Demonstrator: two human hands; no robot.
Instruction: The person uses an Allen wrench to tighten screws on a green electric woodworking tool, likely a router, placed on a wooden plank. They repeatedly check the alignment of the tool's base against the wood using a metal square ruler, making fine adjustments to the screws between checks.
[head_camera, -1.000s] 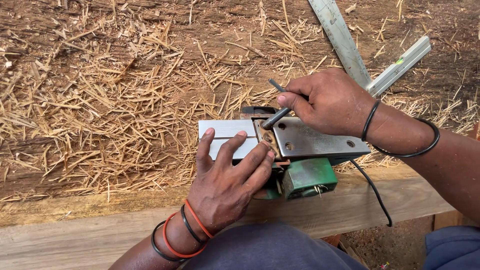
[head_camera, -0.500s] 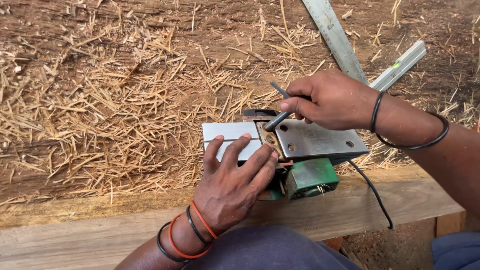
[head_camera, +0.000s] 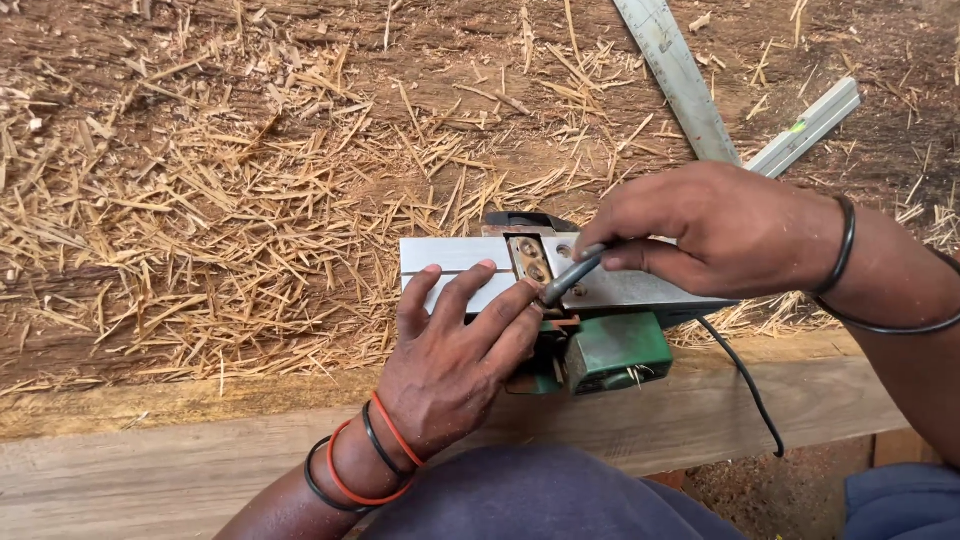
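A green electric planer (head_camera: 610, 350) lies upside down on a wooden plank (head_camera: 200, 470), its flat metal sole (head_camera: 440, 262) facing up. My left hand (head_camera: 455, 350) rests flat on the sole's left part, fingers spread, steadying it. My right hand (head_camera: 700, 225) grips a small dark metal wrench (head_camera: 568, 275) whose tip sits at the blade drum slot in the middle of the sole. Both wrists wear thin bands.
Long wood shavings (head_camera: 200, 210) cover the dark wooden surface beyond the planer. A metal ruler (head_camera: 675, 75) and a small level (head_camera: 805, 130) lie at the upper right. The planer's black cord (head_camera: 745, 385) trails off the plank's right side. My knee is at the bottom edge.
My right hand has turned the wrench downward, from pointing up-left to lying low against the blade slot. My left hand stays pressed on the sole.
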